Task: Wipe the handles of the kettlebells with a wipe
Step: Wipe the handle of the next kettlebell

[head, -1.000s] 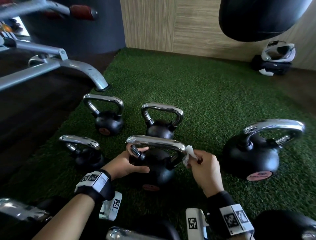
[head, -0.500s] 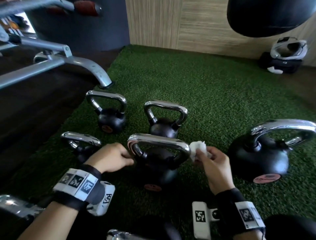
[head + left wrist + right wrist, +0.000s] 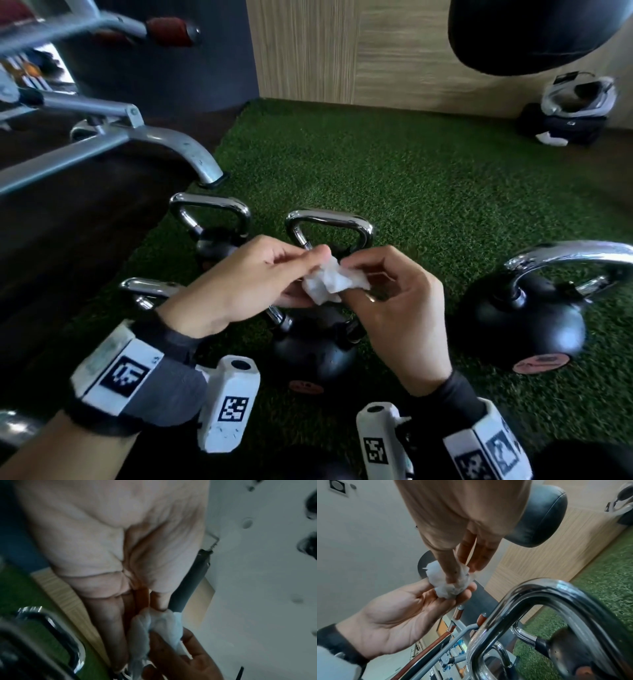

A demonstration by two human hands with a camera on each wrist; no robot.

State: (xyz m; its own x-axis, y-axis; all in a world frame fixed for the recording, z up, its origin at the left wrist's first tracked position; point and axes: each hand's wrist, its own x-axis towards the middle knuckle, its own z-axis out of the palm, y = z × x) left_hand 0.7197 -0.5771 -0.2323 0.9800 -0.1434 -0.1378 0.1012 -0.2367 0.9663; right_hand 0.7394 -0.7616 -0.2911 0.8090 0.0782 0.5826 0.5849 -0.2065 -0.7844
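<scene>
A crumpled white wipe (image 3: 329, 281) hangs between both hands above the middle kettlebell (image 3: 315, 353), whose chrome handle is mostly hidden behind them. My left hand (image 3: 305, 274) cups and pinches the wipe from the left, and its palm (image 3: 399, 615) faces up. From the right, my right hand (image 3: 352, 274) pinches the wipe (image 3: 448, 585) with thumb and fingers. The wipe (image 3: 163, 626) touches no handle. A chrome handle (image 3: 539, 595) arches just below the hands.
Around the middle one, black kettlebells with chrome handles stand on green turf (image 3: 428, 178): back left (image 3: 209, 202), back centre (image 3: 329, 217), front left (image 3: 147, 286), and a large one at right (image 3: 524, 318). A grey bench leg (image 3: 191, 154) stands left. A punching bag (image 3: 520, 31) hangs top right.
My left hand has left the middle kettlebell and come across to the wipe. My right hand has lifted the wipe off the handle's right end, and both hands now hold it.
</scene>
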